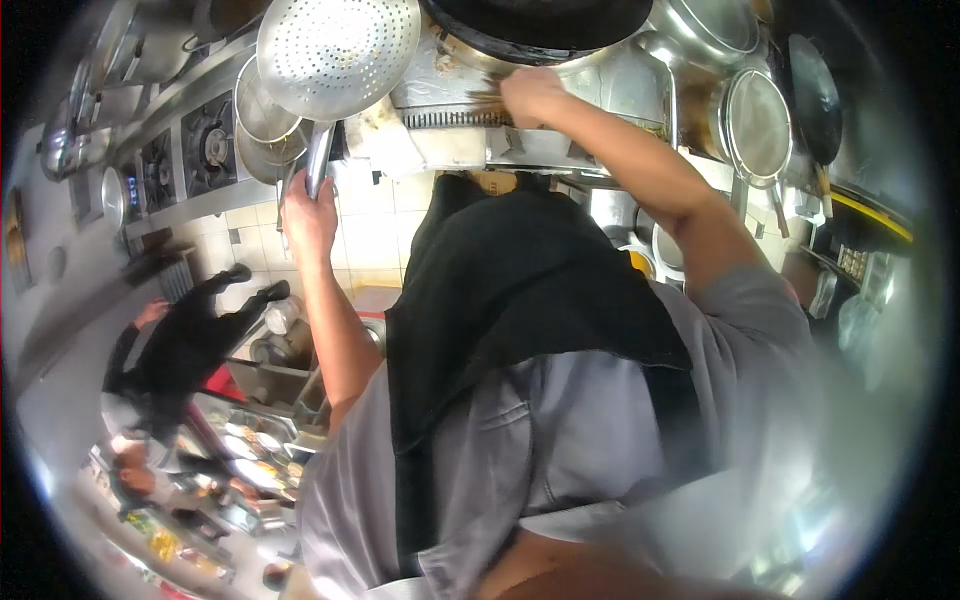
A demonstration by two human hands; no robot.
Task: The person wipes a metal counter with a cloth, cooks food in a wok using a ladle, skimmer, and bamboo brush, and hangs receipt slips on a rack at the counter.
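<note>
My left hand (310, 222) is closed round the handle of a large perforated metal skimmer (342, 52), whose round bowl is raised above the stove edge. My right hand (535, 97) grips what looks like a bamboo wok brush (486, 97); its bristles point left over the metal stove top and are partly blurred. Just beyond that hand sits a dark wok (540, 28), cut off by the upper edge of the view. A pale cloth (378, 138) lies on the stove front between my hands.
Wire strainers (268, 105) hang beside the skimmer, near gas burners (210, 143). To the right are another round strainer (758, 125), a metal pot (715, 25) and a dark pan (815, 100). Another person (185, 350) in dark clothes is at the left, near a counter with food.
</note>
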